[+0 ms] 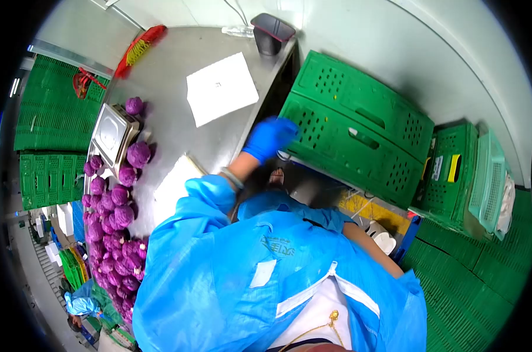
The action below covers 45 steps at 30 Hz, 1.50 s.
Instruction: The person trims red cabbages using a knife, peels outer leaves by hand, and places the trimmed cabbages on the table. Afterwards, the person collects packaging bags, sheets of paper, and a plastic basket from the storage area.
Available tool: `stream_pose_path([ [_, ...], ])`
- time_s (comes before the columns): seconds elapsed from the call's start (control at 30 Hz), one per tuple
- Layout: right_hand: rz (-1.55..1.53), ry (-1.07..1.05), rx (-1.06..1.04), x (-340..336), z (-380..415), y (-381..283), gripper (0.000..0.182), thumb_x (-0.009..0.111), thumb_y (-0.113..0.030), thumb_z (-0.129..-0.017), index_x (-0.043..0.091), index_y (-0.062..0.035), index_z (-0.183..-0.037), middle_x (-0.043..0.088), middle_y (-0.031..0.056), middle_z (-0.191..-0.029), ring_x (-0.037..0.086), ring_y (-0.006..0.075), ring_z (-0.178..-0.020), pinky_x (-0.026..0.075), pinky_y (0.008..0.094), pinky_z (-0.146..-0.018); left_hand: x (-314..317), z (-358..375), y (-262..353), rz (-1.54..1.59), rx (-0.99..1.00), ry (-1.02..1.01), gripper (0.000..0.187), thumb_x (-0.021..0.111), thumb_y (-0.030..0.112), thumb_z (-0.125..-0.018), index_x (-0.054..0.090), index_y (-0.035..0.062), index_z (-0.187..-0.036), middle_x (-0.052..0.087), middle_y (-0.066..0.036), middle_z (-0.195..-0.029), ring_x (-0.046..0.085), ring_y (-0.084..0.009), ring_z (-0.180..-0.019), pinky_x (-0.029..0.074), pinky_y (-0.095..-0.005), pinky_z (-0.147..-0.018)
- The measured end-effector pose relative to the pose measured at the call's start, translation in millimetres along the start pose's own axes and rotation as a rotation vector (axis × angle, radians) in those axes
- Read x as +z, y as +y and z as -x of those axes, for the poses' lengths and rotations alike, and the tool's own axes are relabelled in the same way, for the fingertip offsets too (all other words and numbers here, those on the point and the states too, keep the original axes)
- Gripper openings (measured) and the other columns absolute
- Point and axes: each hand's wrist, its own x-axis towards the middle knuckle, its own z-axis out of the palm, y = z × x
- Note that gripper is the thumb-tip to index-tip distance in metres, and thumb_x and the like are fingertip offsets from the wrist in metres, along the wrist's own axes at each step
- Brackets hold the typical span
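Note:
My left hand (273, 138), in a blue glove, reaches forward at the near left end of a green plastic crate (348, 138). Its fingertips overlap the crate's corner in this view, and motion blurs the fingers. The crate has rows of holes and a handle slot, and lies alongside a second green crate (351, 88) by the wall. My right forearm (371, 246) comes out of a blue sleeve and runs toward my waist; its hand merges with blue clothing there. A white sheet (222, 88) lies on the steel table (172, 126) left of my left hand.
Many purple cabbages (116, 246) are heaped along the table's left side, beside a scale (110, 134). A dark bin (272, 34) stands at the table's far corner. More green crates (451, 176) are stacked at right. A person (83, 305) in blue is far off, lower left.

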Motion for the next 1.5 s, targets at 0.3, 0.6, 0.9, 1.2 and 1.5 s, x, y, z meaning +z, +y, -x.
stream_pose_path([
  [0.3,-0.299,-0.001,0.257,-93,13,-51,0.023,0.055,-0.018,-0.086,0.067,-0.0085,-0.104,0.066,0.0179,-0.104,0.064,0.0394,-0.093,0.051,0.0495,-0.077,-184,-45,-295,-0.855,-0.329,0.0,0.097,0.084,0.041,-0.065,0.038,0.0175,-0.147,0.035,-0.015,-0.153,0.037,-0.0342,-0.137,0.033,-0.0455,-0.112],
  [0.6,-0.067,0.712,0.502,-128,88,43,0.048,0.068,-0.005,-0.074,0.059,-0.0089,-0.121,0.057,0.0129,-0.13,0.051,0.0334,-0.123,0.043,0.042,-0.102,-183,-30,-297,-0.752,-0.405,0.151,0.037,0.07,0.019,-0.085,0.065,-0.0014,-0.115,0.067,-0.021,-0.114,0.063,-0.0364,-0.105,0.048,-0.0414,-0.093],
  [0.9,0.547,1.275,1.007,-239,232,211,0.069,0.079,-0.012,-0.069,0.051,-0.0074,-0.132,0.053,0.0153,-0.129,0.046,0.0352,-0.122,0.037,0.0473,-0.104,-88,-93,51,-0.397,-0.013,0.445,0.038,0.063,0.008,-0.092,0.057,-0.0029,-0.128,0.067,-0.019,-0.116,0.065,-0.0226,-0.102,0.048,-0.0347,-0.091],
  [1.2,-0.338,1.679,0.779,-271,346,260,0.021,0.074,-0.018,-0.083,0.069,-0.0012,-0.094,0.068,0.0125,-0.078,0.062,0.0171,-0.068,0.048,0.033,-0.065,172,-213,346,-0.438,0.966,-0.136,0.048,0.058,0.004,-0.08,0.06,0.011,-0.127,0.064,-0.013,-0.119,0.063,-0.03,-0.096,0.049,-0.041,-0.081],
  [1.5,0.221,1.531,0.714,-264,417,237,0.017,0.076,-0.013,-0.076,0.065,-0.0021,-0.083,0.063,0.0142,-0.077,0.059,0.034,-0.08,0.046,0.0411,-0.077,411,-306,468,-0.555,1.752,-0.158,0.045,0.057,0.015,-0.084,0.057,0.0154,-0.128,0.06,-0.006,-0.126,0.063,-0.024,-0.103,0.051,-0.0381,-0.088],
])
